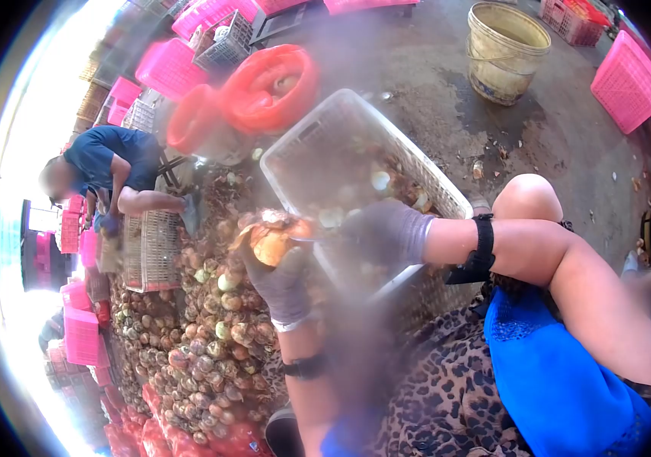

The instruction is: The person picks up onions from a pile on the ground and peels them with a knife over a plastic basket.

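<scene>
Onion heap (211, 358): spreading across the floor, brown-skinned, a few paler bulbs lying among the rest.
Co-worker (105, 164): sitting bent forward beyond the heap, wearing a dark blue top; the face is being blurred out.
White crate (424, 164): standing beside the heap, holding pale bulbs and loose skins at its far end; haze is veiling much of its inside.
Red bag (253, 95): standing open behind the crate, its contents showing only dimly.
Pail (497, 72): standing apart on the wet floor, stained, wire-handled.
Left grip (284, 286): gloved, curling its fingers around an onion and pinching it; the palm is turning out of sight.
Right grip (386, 232): gloved, hanging just beside the left, in front of the crate; blur is hiding its fingers, so whether it is closing on anything cannot be told.
Onion (271, 248): sitting at the left fingertips, showing orange flesh-side skin, torn papery layers flaring above it.
</scene>
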Demonstrator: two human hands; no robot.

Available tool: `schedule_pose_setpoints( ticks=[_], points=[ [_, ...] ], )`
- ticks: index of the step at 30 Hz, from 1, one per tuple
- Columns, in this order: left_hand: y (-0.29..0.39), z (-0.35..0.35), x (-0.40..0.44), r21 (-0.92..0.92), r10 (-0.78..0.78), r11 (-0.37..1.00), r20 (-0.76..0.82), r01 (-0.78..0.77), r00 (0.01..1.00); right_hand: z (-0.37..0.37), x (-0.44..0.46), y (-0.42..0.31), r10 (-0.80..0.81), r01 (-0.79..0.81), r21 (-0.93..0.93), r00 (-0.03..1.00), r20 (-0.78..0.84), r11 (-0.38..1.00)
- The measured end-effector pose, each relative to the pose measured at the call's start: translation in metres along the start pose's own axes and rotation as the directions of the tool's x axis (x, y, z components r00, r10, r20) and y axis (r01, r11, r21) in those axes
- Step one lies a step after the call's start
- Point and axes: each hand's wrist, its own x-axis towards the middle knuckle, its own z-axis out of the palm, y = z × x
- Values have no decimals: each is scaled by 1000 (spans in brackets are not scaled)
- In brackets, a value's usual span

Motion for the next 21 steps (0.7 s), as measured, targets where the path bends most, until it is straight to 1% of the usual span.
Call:
schedule_pose_setpoints(
  ticks=[1,2,3,4,7,8,9,10,11,12,13,15,16,18,19,20,21],
  points=[
    [-4,-3,-2,-160,-90,983,6,90,996,-10,-2,-6,74,-74,-17,997,6,997],
    [-12,-8,-4,-315,-178,933,26,177,984,-19,-2,-11,66,-65,-36,998,15,997],
    [-21,-14,-7,-458,-262,850,59,259,963,-28,-2,-17,58,-56,-54,998,26,997],
    [-29,-19,-9,-584,-337,740,105,332,936,-31,-1,-18,51,-48,-69,998,35,996],
    [-44,-29,-12,-694,-363,559,287,453,887,-25,5,-10,33,-20,-109,992,120,994],
    [-30,-13,-6,-491,-235,828,134,270,963,-21,6,-6,44,-29,-126,992,120,992],
    [-6,-4,-9,19,-87,996,7,87,996,-17,7,-1,56,-38,-145,992,117,989],
    [-6,-7,-6,-56,-103,993,63,106,993,-15,7,0,68,-49,-166,991,114,985],
    [-9,-11,-3,-133,-110,983,115,125,987,-15,7,1,57,-46,-143,995,79,989],
    [-13,-13,-4,-335,-231,905,131,263,964,-15,6,1,42,-36,-122,998,47,992],
    [-20,-17,-7,-515,-343,768,171,381,924,-15,7,-1,33,-28,-119,999,36,993],
    [-40,-34,-13,-686,-409,532,305,497,860,-17,8,-4,27,-23,-131,999,30,991],
    [-45,-40,-10,-702,-374,481,377,525,847,-18,7,-5,34,-29,-147,999,30,989],
    [-46,-38,-12,-526,-337,750,219,402,916,-1,6,3,-194,196,-108,980,30,975],
    [-42,-33,-12,-401,-314,850,138,343,939,15,7,9,-308,309,-93,951,30,946],
    [-37,-28,-11,-371,-278,865,209,339,937,30,8,15,-419,420,-79,908,29,904],
    [-36,-29,-11,-361,-271,869,225,338,936,39,9,18,-528,529,-63,849,29,846]
  ],
)
